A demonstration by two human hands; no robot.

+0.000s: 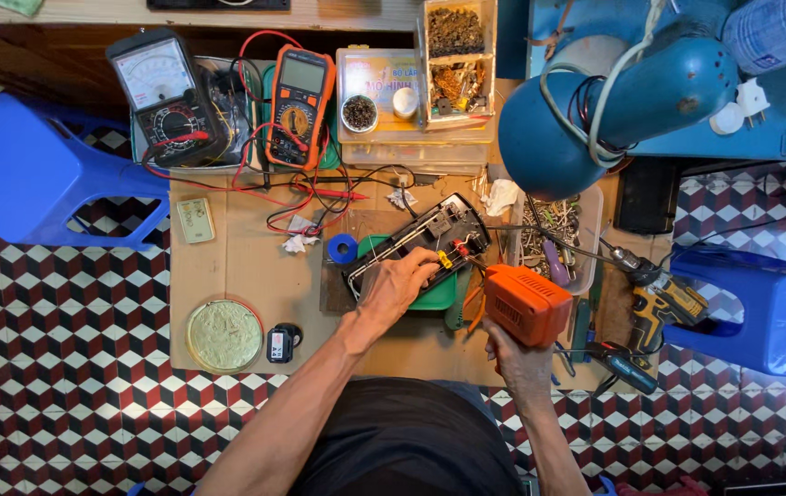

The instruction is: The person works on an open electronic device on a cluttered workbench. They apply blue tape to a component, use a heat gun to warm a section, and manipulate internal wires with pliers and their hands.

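left hand (pixel 399 283) is pressing down flat, fingers curled on the open black device (pixel 421 241) lying mid-mat – looks rigid, light, exposed fragile parts, so gripping the casing edges. right hand (pixel 520 360) is closed around the orange soldering gun (pixel 526 303).

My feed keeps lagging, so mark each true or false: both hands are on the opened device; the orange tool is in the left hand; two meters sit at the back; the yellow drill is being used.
1. Both hands rest on the opened black device. False: only the left hand does.
2. The left hand holds the orange tool. False: the right hand holds it.
3. A black analog meter and an orange digital meter sit at the back. True.
4. The yellow drill is being used. False: it lies untouched.
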